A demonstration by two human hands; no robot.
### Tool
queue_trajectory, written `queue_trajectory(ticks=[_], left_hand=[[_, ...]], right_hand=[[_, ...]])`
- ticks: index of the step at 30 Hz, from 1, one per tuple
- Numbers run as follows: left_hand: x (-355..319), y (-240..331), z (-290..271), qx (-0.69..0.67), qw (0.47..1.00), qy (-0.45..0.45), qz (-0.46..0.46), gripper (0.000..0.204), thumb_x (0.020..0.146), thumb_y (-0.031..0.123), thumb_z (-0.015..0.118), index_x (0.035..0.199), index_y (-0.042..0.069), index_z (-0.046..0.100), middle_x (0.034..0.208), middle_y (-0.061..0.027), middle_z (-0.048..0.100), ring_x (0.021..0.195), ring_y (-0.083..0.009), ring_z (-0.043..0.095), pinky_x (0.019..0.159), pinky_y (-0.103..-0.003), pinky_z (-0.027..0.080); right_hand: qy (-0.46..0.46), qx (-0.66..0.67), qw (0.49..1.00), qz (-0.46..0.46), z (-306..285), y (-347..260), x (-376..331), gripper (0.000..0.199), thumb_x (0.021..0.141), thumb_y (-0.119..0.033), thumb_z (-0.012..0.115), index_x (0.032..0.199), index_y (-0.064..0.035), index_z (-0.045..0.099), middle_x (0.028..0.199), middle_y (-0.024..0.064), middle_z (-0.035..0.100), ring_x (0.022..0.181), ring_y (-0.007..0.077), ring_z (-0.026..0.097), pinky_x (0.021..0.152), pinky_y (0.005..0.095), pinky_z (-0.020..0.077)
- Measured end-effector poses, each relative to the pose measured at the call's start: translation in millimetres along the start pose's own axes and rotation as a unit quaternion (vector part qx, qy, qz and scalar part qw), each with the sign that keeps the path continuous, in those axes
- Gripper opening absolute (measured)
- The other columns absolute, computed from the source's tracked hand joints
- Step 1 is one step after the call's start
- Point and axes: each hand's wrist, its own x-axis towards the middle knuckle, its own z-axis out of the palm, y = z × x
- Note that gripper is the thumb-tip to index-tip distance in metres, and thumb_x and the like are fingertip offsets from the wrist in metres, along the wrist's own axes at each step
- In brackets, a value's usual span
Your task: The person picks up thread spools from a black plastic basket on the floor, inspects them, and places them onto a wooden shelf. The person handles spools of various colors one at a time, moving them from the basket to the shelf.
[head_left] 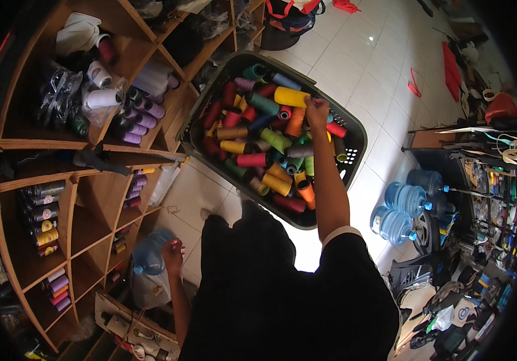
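Observation:
My right hand (316, 112) reaches into a dark green laundry basket (358, 139) on the white tiled floor, its fingers closed around a spool among several colourful thread cones. A large yellow cone (290, 97) lies just left of that hand. My left hand (173, 248) hangs low beside my dark clothing, touching the top of a blue water bottle (148, 254) near the shelf; whether it grips the bottle is unclear.
A wooden cubby shelf (84, 198) on the left holds purple spools (140, 114), white cones and dark spools. Blue water jugs (407, 207) stand at right beside a cluttered black rack (481, 198). A bag (291, 18) lies at the top.

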Motion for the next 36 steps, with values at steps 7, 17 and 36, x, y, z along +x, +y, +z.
queue_trajectory(ticks=[7, 17, 36], left_hand=[[1, -8, 9, 0.014, 1.000, -0.015, 0.008, 0.021, 0.090, 0.019, 0.060, 0.103, 0.003, 0.060, 0.087, -0.0052, 0.063, 0.075, -0.0140, 0.064, 0.060, -0.026, 0.049], [8, 9, 15, 0.025, 0.999, -0.016, 0.030, 0.021, 0.090, 0.019, 0.060, 0.101, 0.002, 0.060, 0.083, -0.0060, 0.064, 0.073, -0.0131, 0.062, 0.060, -0.025, 0.048], [-38, 219, 63, -0.201, 0.953, -0.175, 0.146, 0.045, 0.097, 0.038, 0.047, 0.117, -0.001, 0.055, 0.103, -0.0093, 0.062, 0.097, -0.0176, 0.060, 0.078, -0.029, 0.048]], right_hand=[[0.021, 0.069, 0.997, 0.004, -50, 13, -17, 0.025, 0.081, -0.018, 0.065, 0.096, -0.0024, 0.053, 0.078, 0.0104, 0.060, 0.073, 0.0207, 0.061, 0.066, 0.0341, 0.0485], [-0.359, -0.255, 0.801, -0.406, 51, -66, -151, 0.030, 0.073, -0.007, 0.059, 0.102, -0.0068, 0.063, 0.096, 0.0099, 0.063, 0.099, 0.0260, 0.057, 0.081, 0.0418, 0.0486], [-0.392, -0.060, 0.777, -0.490, -17, -171, -246, 0.052, 0.073, 0.002, 0.062, 0.121, -0.0168, 0.057, 0.109, 0.0154, 0.051, 0.097, 0.0333, 0.048, 0.082, 0.0391, 0.0433]])
